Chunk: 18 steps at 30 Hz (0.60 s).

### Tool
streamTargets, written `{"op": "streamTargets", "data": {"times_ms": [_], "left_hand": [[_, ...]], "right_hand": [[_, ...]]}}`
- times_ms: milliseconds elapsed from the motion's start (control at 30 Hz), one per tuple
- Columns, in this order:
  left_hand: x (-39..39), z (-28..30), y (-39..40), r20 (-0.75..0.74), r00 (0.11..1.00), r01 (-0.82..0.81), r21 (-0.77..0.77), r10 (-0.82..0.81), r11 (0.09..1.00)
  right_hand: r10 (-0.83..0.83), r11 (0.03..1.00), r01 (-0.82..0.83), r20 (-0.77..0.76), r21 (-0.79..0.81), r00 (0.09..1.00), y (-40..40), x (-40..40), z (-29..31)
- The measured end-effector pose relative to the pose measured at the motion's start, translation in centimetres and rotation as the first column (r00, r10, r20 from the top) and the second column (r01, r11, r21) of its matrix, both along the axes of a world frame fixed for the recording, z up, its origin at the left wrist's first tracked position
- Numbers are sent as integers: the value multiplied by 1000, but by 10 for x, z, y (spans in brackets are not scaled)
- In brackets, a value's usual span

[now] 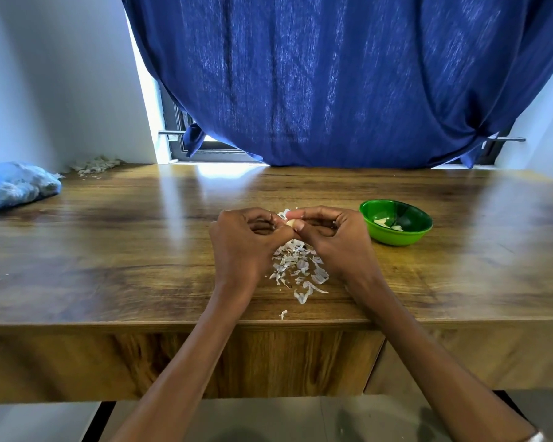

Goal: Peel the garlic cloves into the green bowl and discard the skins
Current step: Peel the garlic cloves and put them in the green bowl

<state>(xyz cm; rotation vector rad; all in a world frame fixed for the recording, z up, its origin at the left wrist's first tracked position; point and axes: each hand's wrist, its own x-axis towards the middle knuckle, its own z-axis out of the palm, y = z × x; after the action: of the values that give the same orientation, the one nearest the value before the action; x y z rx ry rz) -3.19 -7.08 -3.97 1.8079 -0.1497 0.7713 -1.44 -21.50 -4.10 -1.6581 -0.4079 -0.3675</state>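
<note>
I'm pinching a garlic clove [290, 223] w/ both hands [243, 240] [336, 237], peeling; few cloves in green bowl [396, 239], skins [297, 269] undiscarded.

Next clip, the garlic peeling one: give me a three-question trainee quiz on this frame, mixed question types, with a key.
1. True or false: the green bowl is empty.
2. Multiple choice: the loose garlic skins lie mostly
A. inside the bowl
B. on the wooden table between the two wrists
C. on the floor
3. Fill in: the left hand and right hand together pinch a single garlic ____.

Key: 1. False, a few pale peeled pieces lie in it. 2. B. 3. clove.
</note>
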Motion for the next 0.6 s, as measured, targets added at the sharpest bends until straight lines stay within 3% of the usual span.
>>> {"op": "streamTargets", "data": {"times_ms": [300, 600], "left_hand": [[2, -1, 2, -125, 974, 152, -252, -188, 956], [-2, -1, 1, -78, 988, 115, -184, -131, 976]], "right_hand": [[-72, 997, 71, 26, 34, 997, -2, 0, 1], [-66, 998, 66, 27, 20, 997, -2, 0, 0]]}}
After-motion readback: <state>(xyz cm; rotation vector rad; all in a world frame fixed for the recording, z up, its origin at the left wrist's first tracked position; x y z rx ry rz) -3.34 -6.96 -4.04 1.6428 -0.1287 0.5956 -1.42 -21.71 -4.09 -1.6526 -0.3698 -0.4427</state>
